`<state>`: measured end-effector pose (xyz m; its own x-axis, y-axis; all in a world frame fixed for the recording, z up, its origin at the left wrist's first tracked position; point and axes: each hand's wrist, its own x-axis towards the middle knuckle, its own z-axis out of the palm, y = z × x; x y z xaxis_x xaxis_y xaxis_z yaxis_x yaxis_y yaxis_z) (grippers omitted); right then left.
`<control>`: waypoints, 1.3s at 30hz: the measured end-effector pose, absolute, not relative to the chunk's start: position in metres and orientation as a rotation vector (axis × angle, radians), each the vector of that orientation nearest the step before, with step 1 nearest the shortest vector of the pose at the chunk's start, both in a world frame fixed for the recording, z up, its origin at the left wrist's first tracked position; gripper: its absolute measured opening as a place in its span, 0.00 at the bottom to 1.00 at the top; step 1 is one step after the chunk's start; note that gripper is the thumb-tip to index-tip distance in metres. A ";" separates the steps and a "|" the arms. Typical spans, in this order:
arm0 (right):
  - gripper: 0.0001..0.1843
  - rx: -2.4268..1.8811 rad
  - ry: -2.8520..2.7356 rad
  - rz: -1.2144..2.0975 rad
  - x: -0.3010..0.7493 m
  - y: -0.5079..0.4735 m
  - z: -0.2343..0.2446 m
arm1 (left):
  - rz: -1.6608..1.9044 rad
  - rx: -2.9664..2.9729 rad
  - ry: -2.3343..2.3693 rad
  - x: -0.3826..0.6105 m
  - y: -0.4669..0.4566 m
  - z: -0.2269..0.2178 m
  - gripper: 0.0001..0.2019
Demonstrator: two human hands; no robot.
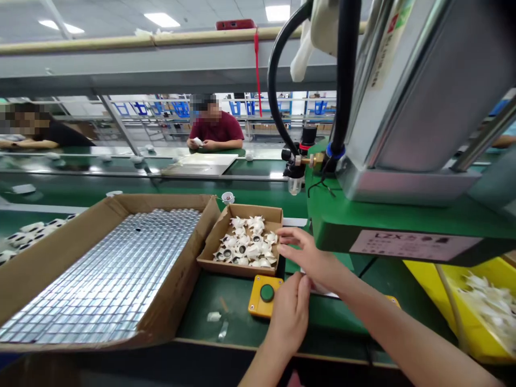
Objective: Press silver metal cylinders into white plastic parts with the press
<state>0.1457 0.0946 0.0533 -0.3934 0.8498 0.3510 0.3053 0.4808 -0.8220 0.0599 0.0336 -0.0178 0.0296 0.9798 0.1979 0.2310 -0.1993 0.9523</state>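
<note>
My right hand (306, 252) reaches left under the green press machine (403, 217), its fingers stretched out and apart at the right wall of a small cardboard box (209, 258) that holds several white plastic parts (248, 247). Just below it, my left hand (290, 314) shows its back, with the fingers curled in beside the right wrist; what they hold, if anything, is hidden. A yellow switch box with a green push button (266, 293) lies right next to my left hand.
A large cardboard tray (36, 269) filled with rows of shiny metal pieces (116, 269) takes up the left. A yellow bin (427, 274) with white parts stands at the right. Beyond, a green conveyor (80, 185) runs across; two people sit on its far side.
</note>
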 end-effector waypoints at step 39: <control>0.15 -2.575 -1.571 0.104 0.512 0.102 -0.015 | 1.469 0.976 1.073 0.069 0.047 0.015 0.15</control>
<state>0.5122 0.1018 -0.0151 0.4580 0.8889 0.0058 0.8805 -0.4527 -0.1407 0.0686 0.0474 0.0150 -0.1445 0.9888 0.0386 -0.2643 -0.0762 0.9614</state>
